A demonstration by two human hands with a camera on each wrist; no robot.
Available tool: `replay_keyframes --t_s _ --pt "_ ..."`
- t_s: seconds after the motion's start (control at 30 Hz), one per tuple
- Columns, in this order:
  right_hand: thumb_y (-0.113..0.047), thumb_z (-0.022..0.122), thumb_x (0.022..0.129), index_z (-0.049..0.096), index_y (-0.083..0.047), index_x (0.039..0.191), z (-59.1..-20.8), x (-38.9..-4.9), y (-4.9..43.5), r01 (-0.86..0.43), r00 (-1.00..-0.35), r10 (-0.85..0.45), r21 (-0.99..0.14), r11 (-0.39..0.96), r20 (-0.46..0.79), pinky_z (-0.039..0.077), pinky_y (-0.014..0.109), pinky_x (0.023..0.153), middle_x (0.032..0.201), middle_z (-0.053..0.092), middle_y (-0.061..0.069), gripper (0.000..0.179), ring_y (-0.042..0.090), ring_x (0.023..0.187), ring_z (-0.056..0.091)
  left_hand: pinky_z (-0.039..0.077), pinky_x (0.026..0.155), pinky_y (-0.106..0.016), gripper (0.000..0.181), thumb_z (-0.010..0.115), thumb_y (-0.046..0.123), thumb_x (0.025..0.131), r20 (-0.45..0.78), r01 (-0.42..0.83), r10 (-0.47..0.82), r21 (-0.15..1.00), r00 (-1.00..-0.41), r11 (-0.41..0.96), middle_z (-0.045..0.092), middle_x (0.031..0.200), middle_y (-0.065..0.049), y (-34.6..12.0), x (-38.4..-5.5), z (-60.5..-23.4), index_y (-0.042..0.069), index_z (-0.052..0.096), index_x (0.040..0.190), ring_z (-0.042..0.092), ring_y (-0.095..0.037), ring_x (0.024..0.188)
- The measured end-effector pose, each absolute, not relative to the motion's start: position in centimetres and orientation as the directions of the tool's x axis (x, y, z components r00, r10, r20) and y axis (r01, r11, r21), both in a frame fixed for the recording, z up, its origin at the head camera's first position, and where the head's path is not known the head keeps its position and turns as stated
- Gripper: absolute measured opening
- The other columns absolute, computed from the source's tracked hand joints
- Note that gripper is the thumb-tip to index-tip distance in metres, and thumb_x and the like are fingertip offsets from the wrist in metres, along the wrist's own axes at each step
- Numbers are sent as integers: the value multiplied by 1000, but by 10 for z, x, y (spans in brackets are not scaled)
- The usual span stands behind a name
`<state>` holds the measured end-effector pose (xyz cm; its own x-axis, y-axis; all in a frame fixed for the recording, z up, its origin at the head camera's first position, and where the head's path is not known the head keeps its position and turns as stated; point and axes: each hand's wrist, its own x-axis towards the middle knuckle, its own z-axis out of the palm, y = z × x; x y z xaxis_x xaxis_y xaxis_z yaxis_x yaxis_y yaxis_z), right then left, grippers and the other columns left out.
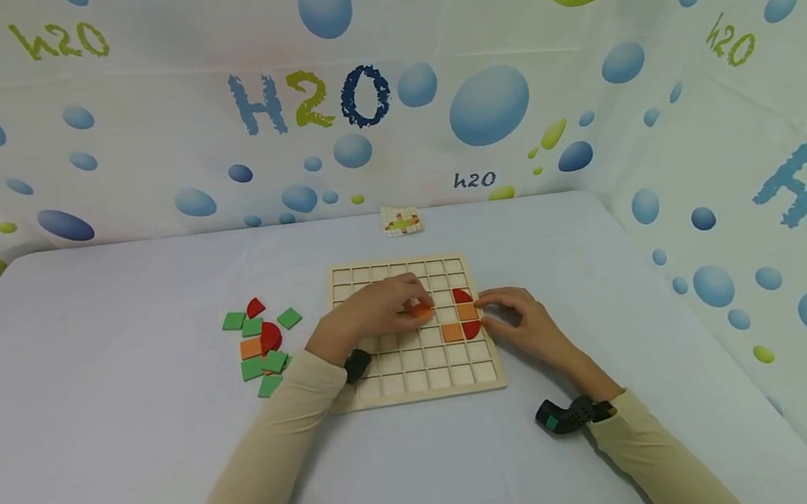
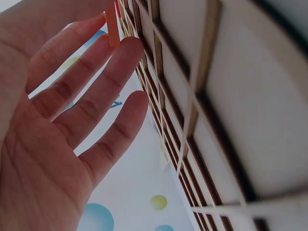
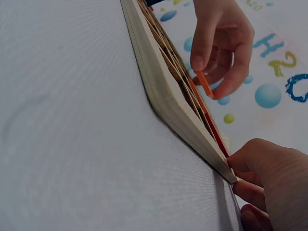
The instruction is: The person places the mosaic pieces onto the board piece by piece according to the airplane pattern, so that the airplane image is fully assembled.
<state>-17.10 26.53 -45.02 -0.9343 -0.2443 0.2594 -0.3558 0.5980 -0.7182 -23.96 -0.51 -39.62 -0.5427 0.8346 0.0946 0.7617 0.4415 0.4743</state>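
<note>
My left hand (image 1: 379, 310) is over the middle of the square wooden grid board (image 1: 419, 382), pinching an orange tile (image 3: 204, 83) between thumb and fingertips. The left wrist view shows the tile's edge by the fingertips and the other fingers spread close to the grid. At the board's right edge, my right hand (image 1: 529, 326) rests its thumb and fingertips against the frame, fingers loosely bent. Beside those fingertips, two red quarter-round tiles and two orange square tiles (image 1: 453, 332) lie in the grid's cells.
Left of the board is a loose pile of green tiles (image 1: 252, 368), with red rounded pieces (image 1: 271, 336) and an orange square among them. A small pattern card (image 1: 402, 221) lies behind the board. A patterned cloth (image 1: 194, 143) hangs behind the white table (image 1: 133, 453).
</note>
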Motion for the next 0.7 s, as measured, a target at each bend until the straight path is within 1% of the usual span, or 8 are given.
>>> replay_keyframes --t_s 0.2,0.37,0.57,0.7 --pt "-10 67 91 67 -5 118 -450 -171 267 -353 -935 -243 -719 598 257 32 55 107 132 59 15 28 34 129 43 51 87 -29 18 65 14 93 83 774 843 451 -532 444 62 110 -4 6 -238 -396 7 70 109 63 -19 97" --pt "-9 68 91 67 -5 118 -451 -172 268 -349 -937 -236 -719 601 257 32 54 107 132 59 15 28 33 129 43 51 86 -29 18 65 15 93 99 798 858 435 -504 418 63 109 -4 15 -238 -395 6 71 108 62 -18 94" --pt "-8 68 90 67 -4 118 -452 -173 267 -366 -930 -243 -716 595 274 33 54 107 131 59 16 28 35 128 44 48 91 -29 19 65 13 93 50 792 862 425 -504 438 63 112 -3 23 -237 -397 9 71 110 61 -16 99" --pt "-8 68 91 67 -4 118 -452 -172 266 -363 -932 -238 -719 593 273 33 54 106 130 60 16 28 35 128 44 48 92 -29 18 65 11 93 31 790 863 420 -505 448 64 112 -2 27 -237 -396 9 71 109 61 -15 99"
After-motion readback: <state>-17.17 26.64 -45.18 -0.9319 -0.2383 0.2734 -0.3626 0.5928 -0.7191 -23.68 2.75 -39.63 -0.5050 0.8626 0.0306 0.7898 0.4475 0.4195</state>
